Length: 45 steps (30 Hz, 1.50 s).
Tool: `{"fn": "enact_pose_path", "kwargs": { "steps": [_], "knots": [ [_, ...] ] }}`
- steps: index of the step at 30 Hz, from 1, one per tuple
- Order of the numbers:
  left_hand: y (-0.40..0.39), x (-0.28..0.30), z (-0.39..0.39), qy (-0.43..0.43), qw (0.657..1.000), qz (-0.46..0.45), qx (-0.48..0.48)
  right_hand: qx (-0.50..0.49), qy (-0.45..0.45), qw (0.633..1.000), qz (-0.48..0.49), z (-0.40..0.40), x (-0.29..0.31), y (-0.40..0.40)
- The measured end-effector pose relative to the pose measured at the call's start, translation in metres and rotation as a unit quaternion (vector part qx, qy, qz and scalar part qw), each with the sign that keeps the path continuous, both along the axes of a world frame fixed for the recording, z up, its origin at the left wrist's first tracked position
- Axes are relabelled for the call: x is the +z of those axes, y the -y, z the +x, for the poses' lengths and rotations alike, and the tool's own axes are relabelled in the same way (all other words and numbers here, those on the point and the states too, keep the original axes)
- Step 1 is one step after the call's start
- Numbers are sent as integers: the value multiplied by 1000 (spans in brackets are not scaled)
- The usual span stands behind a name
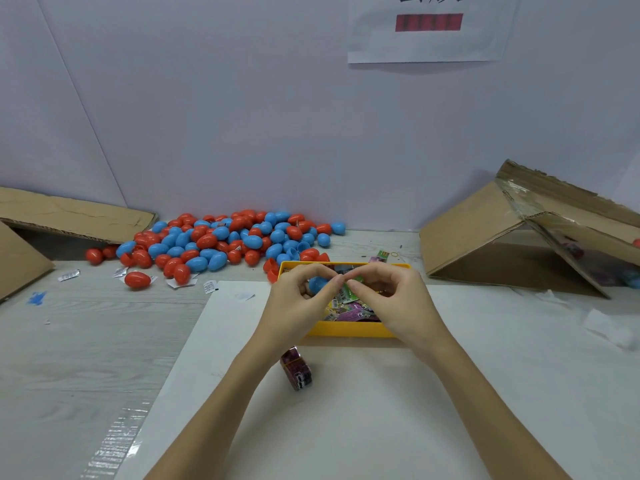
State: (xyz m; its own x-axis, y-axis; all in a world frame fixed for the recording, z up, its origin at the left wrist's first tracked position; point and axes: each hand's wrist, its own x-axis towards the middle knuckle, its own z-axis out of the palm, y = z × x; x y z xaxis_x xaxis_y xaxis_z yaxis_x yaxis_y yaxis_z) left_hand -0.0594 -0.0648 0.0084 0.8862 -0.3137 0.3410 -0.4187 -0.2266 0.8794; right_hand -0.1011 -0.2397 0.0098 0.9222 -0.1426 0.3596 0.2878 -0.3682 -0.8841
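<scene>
Blue shell (317, 284) sits gripped in the left hand (298, 301) above the yellow tray (346, 330). The right hand (393, 296) pinches a green packet (350, 289) beside it. A slack pinch could drop the packet back among the tray's others. An egg pile (225, 240) lies beyond, and a dark packet (298, 370) lies below the left wrist. Neither is in the way.

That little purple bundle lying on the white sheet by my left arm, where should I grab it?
Probably across the two long sides of the purple bundle, near the middle, coming down from above and from its right. It lies on the white sheet, long axis pointing away from you, right side bare, while your left forearm crowds its left.
</scene>
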Motion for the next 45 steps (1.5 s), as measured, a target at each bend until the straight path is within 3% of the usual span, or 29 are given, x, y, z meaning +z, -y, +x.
{"fn": "enact_pose_path", "kwargs": {
  "steps": [4, 8, 12, 14, 16, 20, 23, 45],
  "knots": [
    [0, 3, -2, -32, 999, -10, -16, -15, -2, 996, 90, 0, 2, 3],
    [0, 2, 0, -31, 1000, -3, -1, -5, -28, 995, 92, -2, 3, 4],
    [-3, -3, 2, 80, 992, 93, 13, 5, -13, 1000, -11, -1, 4, 2],
    [-3, -3, 0, 88, 991, 99, 8, 3, -14, 995, -103, -2, 3, 3],
    [-3, -2, 0, 82, 992, 93, 11, -15, -16, 991, -130, -1, 1, 4],
    [-4, 2, 0, -10, 999, 18, -36, -73, -35, 997, -6, 1, -1, 10],
    [-3, 2, -1, -22, 999, 6, -46, -94, -60, 992, 59, 2, 0, 11],
    [7, -2, -5, 4, 999, 34, -9, -121, -81, 980, 136, 0, -1, 3]
  ]
}}
